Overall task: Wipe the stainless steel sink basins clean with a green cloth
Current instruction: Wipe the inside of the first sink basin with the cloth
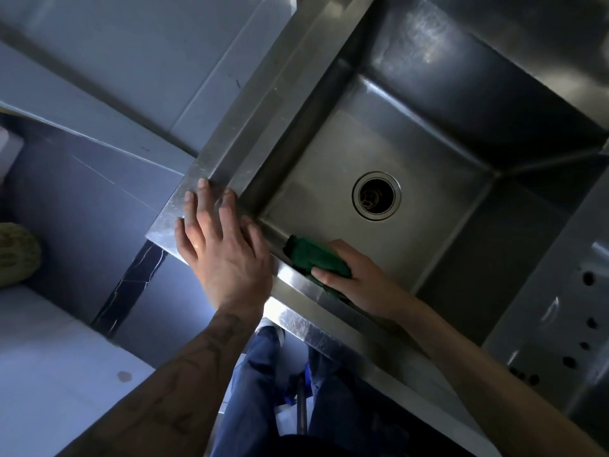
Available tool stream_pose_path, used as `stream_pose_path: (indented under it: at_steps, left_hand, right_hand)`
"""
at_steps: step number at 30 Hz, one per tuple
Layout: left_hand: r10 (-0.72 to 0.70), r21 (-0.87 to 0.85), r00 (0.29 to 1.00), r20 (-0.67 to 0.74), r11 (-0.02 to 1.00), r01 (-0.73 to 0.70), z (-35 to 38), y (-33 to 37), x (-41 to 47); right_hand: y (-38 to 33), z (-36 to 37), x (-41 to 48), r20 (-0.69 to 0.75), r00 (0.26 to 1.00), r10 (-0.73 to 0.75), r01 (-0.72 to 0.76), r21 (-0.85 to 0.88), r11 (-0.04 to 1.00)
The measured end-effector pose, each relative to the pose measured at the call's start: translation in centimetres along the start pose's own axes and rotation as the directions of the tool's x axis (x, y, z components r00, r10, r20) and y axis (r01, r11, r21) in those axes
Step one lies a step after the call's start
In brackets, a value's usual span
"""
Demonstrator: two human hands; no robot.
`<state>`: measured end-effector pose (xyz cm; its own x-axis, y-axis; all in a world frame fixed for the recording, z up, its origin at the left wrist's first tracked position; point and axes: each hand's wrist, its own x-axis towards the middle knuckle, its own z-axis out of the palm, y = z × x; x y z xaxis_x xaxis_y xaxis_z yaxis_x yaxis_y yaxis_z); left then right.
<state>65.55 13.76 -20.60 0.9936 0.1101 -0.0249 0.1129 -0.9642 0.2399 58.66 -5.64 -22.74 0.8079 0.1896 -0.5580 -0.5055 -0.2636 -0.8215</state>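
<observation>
Cloth (313,258), green and bunched, sits low against the near wall of the basin (329,166), close to the near left corner and just under the rim (230,150); how far down the wall it reaches I cannot tell; the right hand (356,278) grips it, thumb on one side and fingers curled over the other, with a dark fold poking out toward the corner. It looks soft, light and limp, likely to crumple or drag out of shape unless kept wadded in the palm; a firm hold on the bulk of the wad, with the flat of the fingers pressing it to the steel, seems the best grip; loose ends would probably trail and smear. The steel looks smooth and hard, probably slick if wet, so the cloth should glide with little effort; the tight seams where walls meet floor will likely need a folded edge pushed in. The left hand (224,245) lies flat on the rim's corner, fingers spread and straight, bracing and holding nothing. The drain (376,195) sits open in the middle of the basin floor, well apart from the cloth; its grating could snag a trailing corner. To the right a steel panel with holes (560,308) borders the basin; below are jeans (257,390) and a shoe (270,328); a yellowish thing (16,255) at the far left edge is too cropped to identify; grey tiles (99,77) fill the left side; nothing lies inside the basin to block a sweep.
</observation>
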Motion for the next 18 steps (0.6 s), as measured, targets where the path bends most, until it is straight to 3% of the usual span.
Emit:
stream_pose_path:
  at_steps: [3,6,9,12,18]
  left_hand:
    - [0.0,-0.004,1.0,-0.004,1.0,0.0,0.0,-0.1,0.0]
    - [-0.004,-0.014,1.0,-0.01,1.0,0.004,0.0,0.0,-0.1]
    - [-0.006,-0.017,1.0,-0.006,1.0,0.006,0.0,0.0,0.0]
    - [-0.01,-0.015,1.0,-0.011,1.0,0.01,0.1,0.0,0.0]
    - [-0.005,-0.022,0.999,-0.034,1.0,0.004,0.1,0.0,-0.1]
  right_hand:
    - [0.9,-0.4,1.1,0.035,0.998,0.052,-0.049,-0.074,0.996]
    - [2.6,-0.1,1.7,-0.022,0.992,0.127,-0.129,-0.128,0.983]
    - [1.3,-0.1,-1.1,-0.079,0.994,0.076,-0.082,-0.066,0.995]
    - [0.9,-0.6,-2.2,-0.048,0.997,0.056,-0.057,-0.023,0.998]
    - [3.6,-0.6,0.5,-0.023,0.992,0.125,-0.127,-0.141,0.982]
